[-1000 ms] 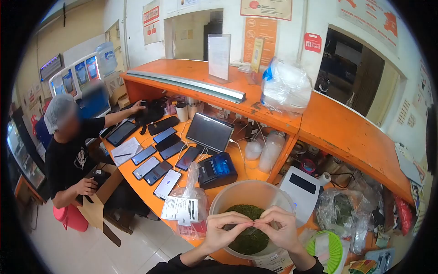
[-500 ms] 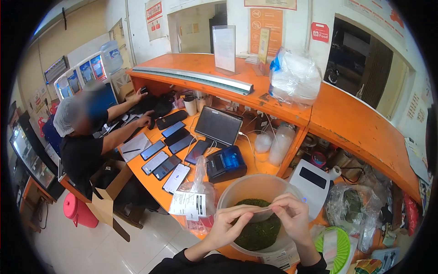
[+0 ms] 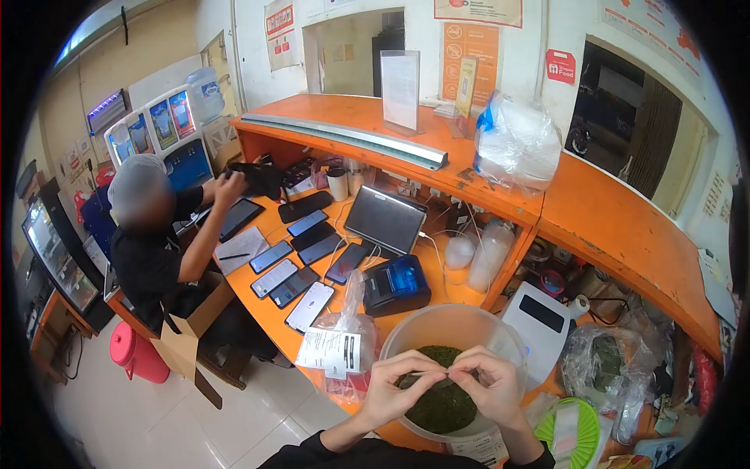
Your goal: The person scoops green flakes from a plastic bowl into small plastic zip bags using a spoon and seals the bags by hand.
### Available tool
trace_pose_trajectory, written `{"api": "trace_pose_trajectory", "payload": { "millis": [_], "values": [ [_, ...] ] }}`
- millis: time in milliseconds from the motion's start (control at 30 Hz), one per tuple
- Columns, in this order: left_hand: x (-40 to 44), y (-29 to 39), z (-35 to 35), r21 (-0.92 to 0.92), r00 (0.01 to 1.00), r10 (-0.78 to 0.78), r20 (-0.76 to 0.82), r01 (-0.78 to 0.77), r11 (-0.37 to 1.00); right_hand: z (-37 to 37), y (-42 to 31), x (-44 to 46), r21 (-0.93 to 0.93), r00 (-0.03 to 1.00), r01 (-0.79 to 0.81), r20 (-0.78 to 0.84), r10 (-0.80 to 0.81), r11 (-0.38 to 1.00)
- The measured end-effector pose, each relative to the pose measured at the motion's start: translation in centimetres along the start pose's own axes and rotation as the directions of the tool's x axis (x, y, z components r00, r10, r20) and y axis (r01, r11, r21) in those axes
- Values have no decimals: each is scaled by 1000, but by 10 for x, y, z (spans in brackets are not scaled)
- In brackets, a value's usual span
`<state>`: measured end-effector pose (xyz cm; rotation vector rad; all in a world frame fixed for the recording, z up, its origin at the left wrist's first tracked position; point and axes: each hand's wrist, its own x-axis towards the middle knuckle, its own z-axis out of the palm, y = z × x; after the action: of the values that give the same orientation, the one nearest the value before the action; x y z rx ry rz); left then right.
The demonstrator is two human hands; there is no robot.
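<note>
1. Orange surface (image 3: 444, 291), biggest item, runs diagonally across the middle; raised orange ledge (image 3: 336, 112) along its far side.
2. Person in dark top and hairnet (image 3: 148, 250), seated at the left end, both forearms raised, hands near a dark item on the surface.
3. Cardboard box (image 3: 176, 352), flaps open, in front of that person; pink bucket (image 3: 139, 356) on the floor just beside it.
4. Translucent tub (image 3: 426, 324), near edge of the surface, wide mouth facing up, green flakes (image 3: 440, 408) in the bottom.
5. White device (image 3: 535, 328) right of the tub; black printer (image 3: 397, 285) behind it, tilted screen (image 3: 385, 220) farther back.
6. Bagged package (image 3: 363, 332), white label on it, just left of the tub; gathered neck points up.
7. Round lime-green tray (image 3: 590, 434), right of the right hand.
8. Several phones lie flat; nearest phone (image 3: 310, 307) has its long axis slanting up-right.
9. Left hand (image 3: 402, 384) and right hand (image 3: 488, 384) over the tub, close together, thumbs and index fingers pinched, fingertips nearly meeting.
10. Small pale piece (image 3: 448, 374) between those fingertips, above the flakes. Long axis seems to run left-right, hand to hand; mostly covered by fingers, so which end leads can't be told.
</note>
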<state>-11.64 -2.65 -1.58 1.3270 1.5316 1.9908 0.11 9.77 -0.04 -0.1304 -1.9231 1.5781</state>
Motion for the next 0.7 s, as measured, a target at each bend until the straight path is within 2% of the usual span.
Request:
{"api": "trace_pose_trajectory", "payload": {
  "millis": [100, 167, 300, 367, 400, 567, 667, 700],
  "values": [
    [-2, 0, 3, -101, 999, -8, -35, 5, 995, 1, -5, -1, -159, 997, 79, 2, -80, 984],
    [-4, 1, 2, -22, 996, 76, -46, -78, 997, 5, -10, -2, -265, 991, 122, -19, -132, 956],
    [-5, 5, -1, 48, 987, 147, -59, -144, 988, 7, -10, -3, -292, 988, 147, -8, -156, 945],
    [-8, 6, -3, 30, 995, 78, -59, -76, 997, 6, -10, -2, -310, 985, 170, 24, -171, 936],
    [-9, 7, -3, 19, 997, 43, -57, -42, 999, 6, -10, -2, -306, 986, 163, 14, -167, 938],
    [-7, 9, 0, 26, 996, 79, -42, -78, 997, 7, -17, -6, -305, 992, 99, -41, -117, 947],
    [-8, 7, -1, 44, 999, 47, -19, -46, 998, 5, -17, -13, -267, 996, -65, -81, 45, 961],
    [-8, 6, 0, 45, 999, 32, 12, -32, 998, 4, -15, -13, -246, 998, -36, -62, 21, 969]
  ]
}}
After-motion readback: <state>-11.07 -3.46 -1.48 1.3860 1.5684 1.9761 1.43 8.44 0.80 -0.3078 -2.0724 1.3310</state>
